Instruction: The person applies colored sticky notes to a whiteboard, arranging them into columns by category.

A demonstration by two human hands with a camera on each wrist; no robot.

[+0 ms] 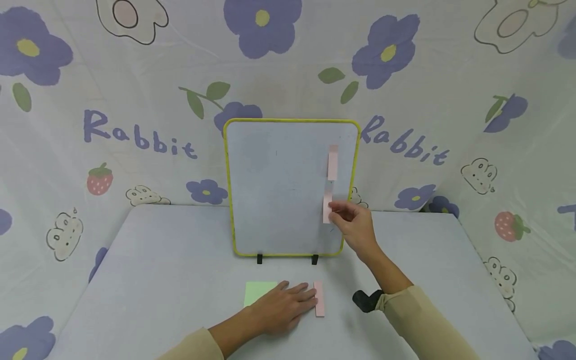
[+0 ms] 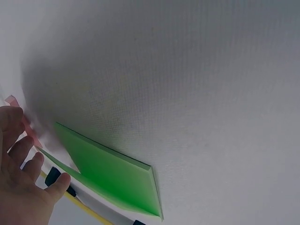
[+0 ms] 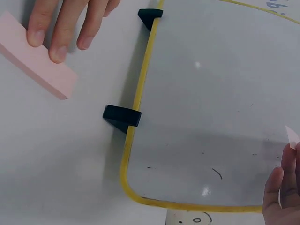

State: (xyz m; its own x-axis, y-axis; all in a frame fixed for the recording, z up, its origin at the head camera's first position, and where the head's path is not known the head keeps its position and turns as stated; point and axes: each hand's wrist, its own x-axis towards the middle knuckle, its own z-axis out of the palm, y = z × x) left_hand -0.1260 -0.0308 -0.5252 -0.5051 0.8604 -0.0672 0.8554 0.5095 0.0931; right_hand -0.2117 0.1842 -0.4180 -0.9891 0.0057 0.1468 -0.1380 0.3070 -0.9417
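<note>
At the lower right of a whiteboard (image 1: 283,187), my right hand (image 1: 357,227) pinches the edge of a pink sticky strip (image 1: 327,212) between thumb and forefinger. In the right wrist view only the pale tip of that strip (image 3: 291,135) shows beside the fingers. Another pink strip (image 1: 332,166) sticks to the board just above. My left hand (image 1: 281,307) lies palm down with fingers stretched out, its fingertips touching a pad of pink strips (image 1: 319,300) on the table. Partly under this hand is a green sticky-note pad (image 2: 112,173), its top sheet lifting away from the rest.
The whiteboard has a yellow frame (image 1: 231,210) and stands on two black feet (image 3: 123,116) on the white table (image 1: 171,280). Behind it hangs a cloth (image 1: 288,80) printed with flowers and rabbits. A black strap piece (image 1: 366,301) sits at my right wrist.
</note>
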